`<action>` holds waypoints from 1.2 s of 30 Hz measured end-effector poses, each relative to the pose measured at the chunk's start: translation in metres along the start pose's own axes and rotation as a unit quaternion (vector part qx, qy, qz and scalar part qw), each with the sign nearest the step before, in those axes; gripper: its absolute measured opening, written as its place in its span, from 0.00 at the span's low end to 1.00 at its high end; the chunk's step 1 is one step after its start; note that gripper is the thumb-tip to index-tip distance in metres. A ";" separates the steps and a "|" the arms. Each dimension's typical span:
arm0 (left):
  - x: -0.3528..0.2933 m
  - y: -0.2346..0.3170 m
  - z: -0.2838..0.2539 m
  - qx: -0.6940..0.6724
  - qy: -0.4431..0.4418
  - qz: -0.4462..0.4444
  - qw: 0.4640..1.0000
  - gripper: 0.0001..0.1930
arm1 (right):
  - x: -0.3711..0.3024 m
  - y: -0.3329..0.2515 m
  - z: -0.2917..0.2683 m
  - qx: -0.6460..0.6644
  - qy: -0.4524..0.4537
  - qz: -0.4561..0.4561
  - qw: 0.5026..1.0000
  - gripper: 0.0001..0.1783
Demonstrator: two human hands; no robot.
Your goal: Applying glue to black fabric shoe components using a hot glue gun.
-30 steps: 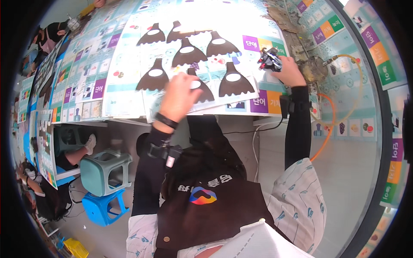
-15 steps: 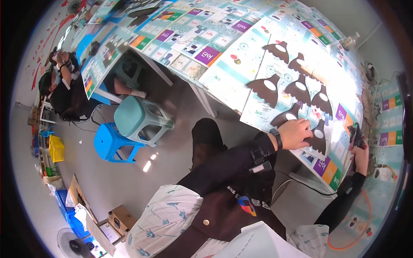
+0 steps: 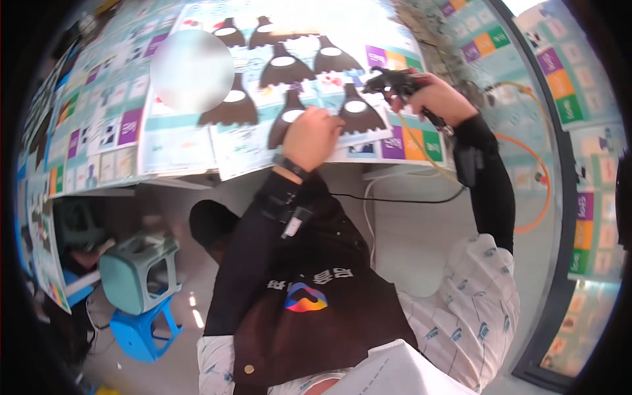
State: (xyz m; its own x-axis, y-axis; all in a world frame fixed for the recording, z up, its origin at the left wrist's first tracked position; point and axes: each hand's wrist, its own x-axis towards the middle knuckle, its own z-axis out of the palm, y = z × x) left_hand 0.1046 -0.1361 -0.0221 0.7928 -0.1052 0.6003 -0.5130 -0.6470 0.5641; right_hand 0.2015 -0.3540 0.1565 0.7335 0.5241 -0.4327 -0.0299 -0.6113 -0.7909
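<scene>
My left hand [image 3: 311, 139] is over the near row of dark brown fan-shaped pieces, its fingers curled together. Its fingertips meet the left edge of one scalloped piece [image 3: 366, 122] with a white oval in it; anything between them is hidden. Partly under the hand lies another such piece [image 3: 279, 133]. To the right, my right hand [image 3: 438, 100] is closed around a black spray gun [image 3: 394, 83], held above the table edge. Its nozzle end points left, toward the pieces. A yellowish hose [image 3: 419, 146] hangs below it. Several more brown pieces [image 3: 284, 67] lie flat beyond my hands.
Printed sheets cover the white table [image 3: 181, 141], brightly lit at the back. A round blurred patch hides part of it. A black cable [image 3: 408, 200] and an orange hose [image 3: 545, 197] hang at the right. A green stool [image 3: 125, 276] and a blue stool [image 3: 141, 332] stand at lower left.
The view has swung to the right, bringing the table in front of me. My right hand has lifted the spray gun toward the pieces. My left hand stays by the same near piece.
</scene>
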 end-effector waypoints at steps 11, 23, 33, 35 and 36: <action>0.004 0.007 0.012 -0.006 -0.003 0.014 1.000 0.03 | 0.000 0.010 0.008 -0.123 0.073 0.134 0.980 0.09; 0.005 0.006 0.010 -0.002 -0.011 0.007 1.000 0.03 | -0.002 0.007 0.018 -0.124 0.012 0.068 0.990 0.07; 0.005 0.005 0.012 0.000 -0.021 0.006 1.000 0.03 | -0.005 0.014 0.008 -0.114 0.034 0.106 0.987 0.07; 0.004 0.005 0.011 0.002 -0.022 0.006 1.000 0.03 | -0.005 0.015 0.007 -0.129 0.043 0.077 0.988 0.07; 0.004 0.004 0.010 0.003 -0.023 0.006 1.000 0.03 | -0.005 0.015 0.005 -0.129 0.042 0.076 0.988 0.07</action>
State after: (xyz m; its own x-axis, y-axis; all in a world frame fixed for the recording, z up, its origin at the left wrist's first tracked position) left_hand 0.1087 -0.1471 -0.0232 0.8009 -0.1481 0.5802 -0.5209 -0.6502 0.5531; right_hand 0.1939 -0.3621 0.1447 0.7883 0.3696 -0.4919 0.0213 -0.8154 -0.5785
